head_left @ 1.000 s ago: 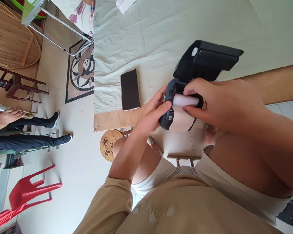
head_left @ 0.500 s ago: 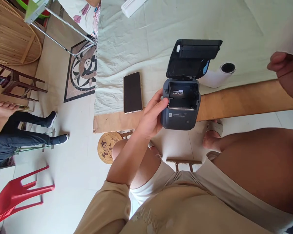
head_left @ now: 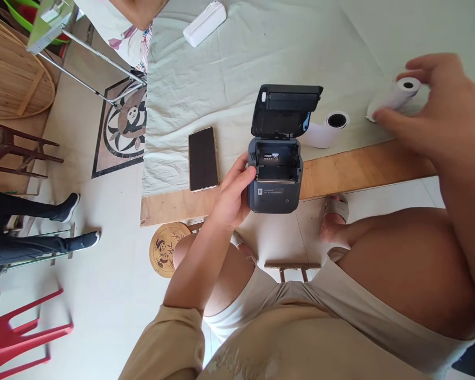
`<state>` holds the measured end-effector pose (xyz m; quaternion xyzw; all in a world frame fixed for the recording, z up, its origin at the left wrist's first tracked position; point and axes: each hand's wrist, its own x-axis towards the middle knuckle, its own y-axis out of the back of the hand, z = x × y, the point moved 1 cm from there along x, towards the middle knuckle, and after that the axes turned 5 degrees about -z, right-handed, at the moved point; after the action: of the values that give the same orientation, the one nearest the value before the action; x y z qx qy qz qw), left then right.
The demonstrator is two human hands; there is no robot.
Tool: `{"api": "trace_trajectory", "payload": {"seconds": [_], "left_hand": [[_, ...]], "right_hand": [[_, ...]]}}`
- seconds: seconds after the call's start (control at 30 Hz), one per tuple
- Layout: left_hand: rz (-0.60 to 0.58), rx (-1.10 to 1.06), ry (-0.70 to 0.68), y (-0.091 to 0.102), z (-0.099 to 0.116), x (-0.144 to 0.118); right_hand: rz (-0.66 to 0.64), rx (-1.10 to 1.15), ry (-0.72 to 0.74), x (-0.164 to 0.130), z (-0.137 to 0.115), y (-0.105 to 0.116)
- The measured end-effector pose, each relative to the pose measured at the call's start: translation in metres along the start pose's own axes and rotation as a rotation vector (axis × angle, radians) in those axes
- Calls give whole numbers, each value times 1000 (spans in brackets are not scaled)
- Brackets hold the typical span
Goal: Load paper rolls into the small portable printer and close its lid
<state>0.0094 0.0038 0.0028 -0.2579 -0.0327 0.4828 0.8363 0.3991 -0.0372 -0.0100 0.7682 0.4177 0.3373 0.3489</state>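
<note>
Head view: open printer held, hand at a paper roll

At frame centre, the left hand (head_left: 233,198) grips the open label printer (head_left: 276,177) at the counter (head_left: 360,169) edge. Upper right, the right hand (head_left: 439,116) fingers spread loosely over a paper roll (head_left: 393,96), touching it.

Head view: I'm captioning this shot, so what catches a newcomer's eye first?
A dark label printer with its lid up and bay empty, at the table's near edge, steadied by the left hand. At far right, the right hand closes on a paper roll; another roll lies beside the printer.
</note>
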Motion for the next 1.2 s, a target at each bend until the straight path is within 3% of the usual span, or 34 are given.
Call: {"api": "trace_trajectory", "payload": {"seconds": [0.1,0.17,0.23,0.3,0.4,0.67,0.87,1.03,1.2], "left_hand": [[-2,-7,8,0,0,-1],[0,2,5,0,1,0],[9,16,-3,1,1,0],[20,26,-7,2,1,1],[17,27,-5,3,0,1],[-3,0,-6,-1,0,-2],[-8,6,3,1,-1,-2],[1,-16,10,3,0,-3],[-14,-10,16,5,-1,-2]], "right_hand": [[148,74,134,-21,-19,1],[71,123,237,-32,-42,-3],[-120,105,283,-36,-64,-15],[-307,81,234,-33,-79,-30],[-431,103,126,-22,-87,-46],[-408,322,69,-17,-82,-39],[-465,879,-328,-11,-70,-37],[-517,959,-352,-14,-78,-35],[-560,1187,-411,-15,-82,-31]]}}
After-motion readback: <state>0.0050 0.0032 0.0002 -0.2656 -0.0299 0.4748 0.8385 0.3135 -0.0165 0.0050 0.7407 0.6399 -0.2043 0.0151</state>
